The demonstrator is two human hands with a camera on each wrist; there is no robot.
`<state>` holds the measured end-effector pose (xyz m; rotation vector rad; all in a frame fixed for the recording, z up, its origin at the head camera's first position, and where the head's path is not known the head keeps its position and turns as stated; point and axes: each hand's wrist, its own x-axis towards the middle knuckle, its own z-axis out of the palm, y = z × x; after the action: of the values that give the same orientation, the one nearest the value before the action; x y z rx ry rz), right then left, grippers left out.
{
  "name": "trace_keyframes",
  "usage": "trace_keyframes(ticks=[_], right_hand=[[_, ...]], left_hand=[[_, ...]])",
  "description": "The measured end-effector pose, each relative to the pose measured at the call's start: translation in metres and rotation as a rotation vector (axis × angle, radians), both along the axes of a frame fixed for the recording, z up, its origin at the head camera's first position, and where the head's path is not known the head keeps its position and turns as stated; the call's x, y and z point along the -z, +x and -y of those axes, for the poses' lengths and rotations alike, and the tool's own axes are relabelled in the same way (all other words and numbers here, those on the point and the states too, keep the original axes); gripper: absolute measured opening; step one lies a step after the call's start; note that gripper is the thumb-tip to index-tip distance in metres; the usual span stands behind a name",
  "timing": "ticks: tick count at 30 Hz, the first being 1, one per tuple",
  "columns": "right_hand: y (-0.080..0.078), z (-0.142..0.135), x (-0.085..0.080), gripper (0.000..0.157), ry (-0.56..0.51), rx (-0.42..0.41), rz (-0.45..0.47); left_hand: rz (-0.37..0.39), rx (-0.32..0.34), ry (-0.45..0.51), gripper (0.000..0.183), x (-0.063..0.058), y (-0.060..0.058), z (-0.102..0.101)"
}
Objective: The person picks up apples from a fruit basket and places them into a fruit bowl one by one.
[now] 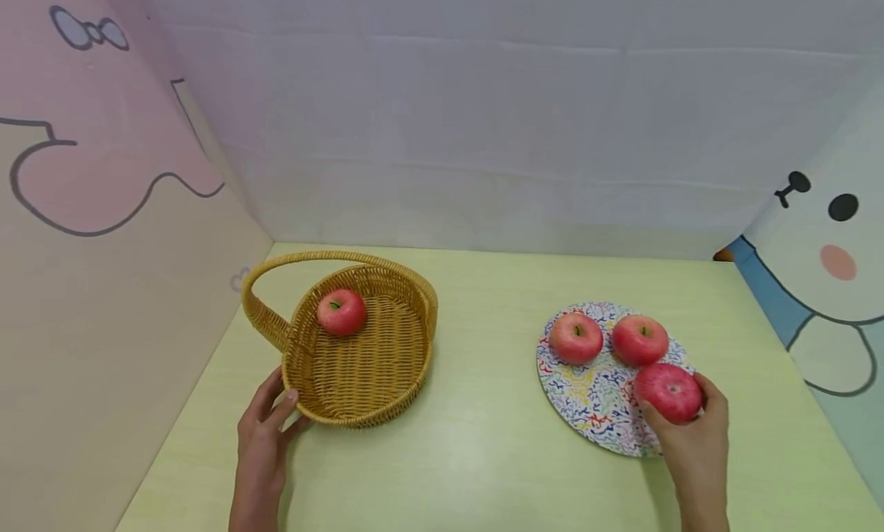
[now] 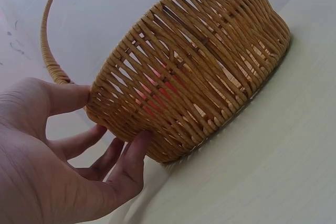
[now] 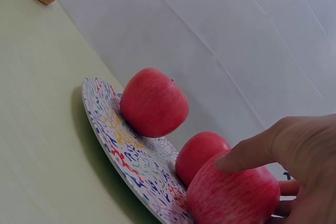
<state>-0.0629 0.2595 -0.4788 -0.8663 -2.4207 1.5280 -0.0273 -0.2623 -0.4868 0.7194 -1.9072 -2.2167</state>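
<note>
Near the left of the head view, my left hand (image 1: pixel 265 424) holds the near left side of a round wicker basket (image 1: pixel 407 398) with a tall arched handle. Its fingers (image 2: pixel 134 163) lie against the woven wall in the left wrist view. A red apple (image 1: pixel 341 312) lies inside the basket toward its back left. Over on the right, my right hand (image 1: pixel 694 432) grips another red apple (image 1: pixel 667 393), thumb on one side and fingers on the other, over the right part of a colourful patterned plate (image 1: pixel 576 405). Two more apples, one left (image 1: pixel 576 338) and one right (image 1: pixel 640 340), sit on that plate.
Both basket and plate stand on a pale yellow-green table (image 1: pixel 476 440), with a stretch of tabletop between them. A white cloth-like wall (image 1: pixel 483 133) closes off the back. Cartoon-printed panels flank the left (image 1: pixel 117 302) and right (image 1: pixel 829 286) sides.
</note>
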Motion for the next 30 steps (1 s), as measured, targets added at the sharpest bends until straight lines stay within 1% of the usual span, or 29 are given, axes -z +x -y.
trace_keyframes(ticks=[4, 12, 22, 27, 30], right_hand=[[0.0001, -0.0003, 0.002, 0.094, 0.009, -0.025, -0.009], [-0.0004, 0.0006, 0.0038, 0.099, 0.03, -0.074, -0.013], [-0.0007, -0.0007, 0.0009, 0.098, 0.037, -0.078, -0.028], [-0.0004, -0.0023, -0.0012, 0.096, 0.048, -0.064, 0.008], [0.0005, -0.0029, -0.0025, 0.095, 0.058, -0.056, 0.002]], left_hand=[[0.002, 0.002, -0.008, 0.057, -0.0003, 0.0009, 0.001], [0.001, 0.001, -0.012, 0.056, -0.0006, 0.0, 0.0005], [-0.003, -0.007, -0.013, 0.056, 0.0004, -0.0006, 0.0002], [0.0, -0.002, -0.005, 0.056, 0.001, -0.0008, -0.0002], [0.004, -0.004, -0.003, 0.057, 0.0004, -0.0005, -0.0004]])
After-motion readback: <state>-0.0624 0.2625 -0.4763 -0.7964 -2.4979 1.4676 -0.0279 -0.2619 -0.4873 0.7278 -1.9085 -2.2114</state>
